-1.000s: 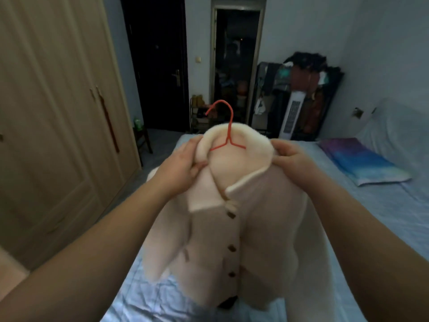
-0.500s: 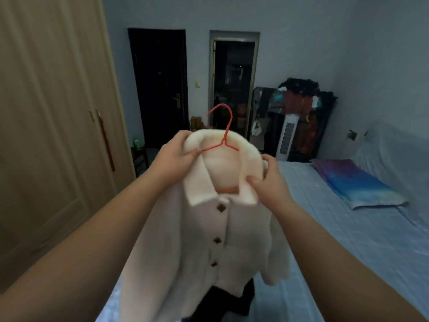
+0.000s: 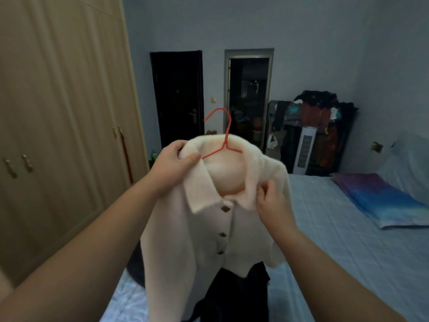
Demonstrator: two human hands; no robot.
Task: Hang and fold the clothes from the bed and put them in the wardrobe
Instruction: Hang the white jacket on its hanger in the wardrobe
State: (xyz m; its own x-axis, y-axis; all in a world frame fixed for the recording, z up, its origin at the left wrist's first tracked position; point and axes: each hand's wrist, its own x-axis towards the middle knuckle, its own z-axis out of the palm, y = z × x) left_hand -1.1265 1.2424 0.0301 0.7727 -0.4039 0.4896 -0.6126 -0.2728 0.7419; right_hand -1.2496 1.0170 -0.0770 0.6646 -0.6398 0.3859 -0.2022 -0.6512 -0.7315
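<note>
1. Above the near edge of a blue-sheeted bed (image 3: 336, 240), a person holds up a cream buttoned cardigan (image 3: 209, 228) draped on an orange wire hanger (image 3: 226, 138), its hook upright over the collar.
2. At the collar's left side, the left hand (image 3: 173, 168) grips the fabric, thumb pressed over the fold and fingers closed behind it.
3. At the collar's right side, the right hand (image 3: 272, 205) pinches the cloth just beside the hanger's lower bar, fingertips drawn narrow on the fabric.
4. Below the cardigan's hem, a dark garment (image 3: 234, 296) lies on the bed.
5. To the left stands a closed wooden wardrobe (image 3: 58, 135); at far right, a blue-and-purple pillow (image 3: 383, 198) rests on the bed.
</note>
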